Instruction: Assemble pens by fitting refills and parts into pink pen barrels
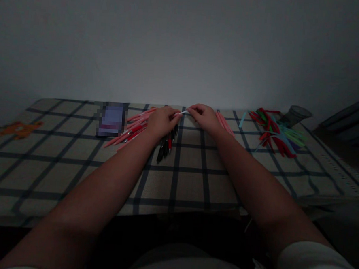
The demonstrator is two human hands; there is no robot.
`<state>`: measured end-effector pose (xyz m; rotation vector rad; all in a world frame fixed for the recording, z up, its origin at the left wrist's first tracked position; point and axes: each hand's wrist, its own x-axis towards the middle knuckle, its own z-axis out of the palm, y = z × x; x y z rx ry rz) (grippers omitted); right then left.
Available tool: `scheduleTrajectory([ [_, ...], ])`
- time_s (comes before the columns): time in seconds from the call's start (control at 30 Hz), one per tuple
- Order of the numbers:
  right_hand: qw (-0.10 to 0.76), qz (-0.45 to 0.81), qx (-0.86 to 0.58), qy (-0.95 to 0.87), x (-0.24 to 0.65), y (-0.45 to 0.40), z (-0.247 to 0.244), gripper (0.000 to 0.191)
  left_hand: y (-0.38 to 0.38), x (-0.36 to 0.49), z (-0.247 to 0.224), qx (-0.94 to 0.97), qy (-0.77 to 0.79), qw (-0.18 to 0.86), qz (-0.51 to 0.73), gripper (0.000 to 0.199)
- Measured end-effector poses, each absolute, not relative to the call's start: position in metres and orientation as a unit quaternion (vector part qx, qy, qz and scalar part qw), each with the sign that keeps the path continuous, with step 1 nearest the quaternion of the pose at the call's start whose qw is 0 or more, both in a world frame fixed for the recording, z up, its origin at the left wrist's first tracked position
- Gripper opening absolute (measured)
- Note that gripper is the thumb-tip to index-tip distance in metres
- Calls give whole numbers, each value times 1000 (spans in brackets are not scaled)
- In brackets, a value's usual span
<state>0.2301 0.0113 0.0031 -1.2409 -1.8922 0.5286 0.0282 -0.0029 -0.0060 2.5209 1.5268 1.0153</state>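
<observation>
A thin white rod, perhaps a pen part [184,112], spans the short gap between my two hands above the far part of the table. My left hand [163,121] pinches one end of it, and my right hand [203,116] pinches the other between thumb and fingers. Beneath and beside my left hand lie pink pens [134,128], a few with red parts. Several black pens [165,148], with a red one among them, lie just below that hand. Pink sticks [224,123] lie close to the right of my right hand.
A checked cloth [188,183] covers the table, which meets a plain wall at the back. On the left are a blurred-out flat box [112,120] and an orange piece [21,129]. Coloured strips [277,134] and a dark transparent cup [296,114] are on the right.
</observation>
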Motion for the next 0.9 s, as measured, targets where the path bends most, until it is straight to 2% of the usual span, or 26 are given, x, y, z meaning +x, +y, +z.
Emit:
scheduleTrajectory([
  [0.6, 423, 210, -528, -705, 232, 15, 0, 26, -4, 28, -5, 805, 498, 3, 322, 30],
  [0.9, 483, 211, -548, -650, 240, 33, -13, 33, -3, 28, -5, 789, 524, -7, 321, 30],
])
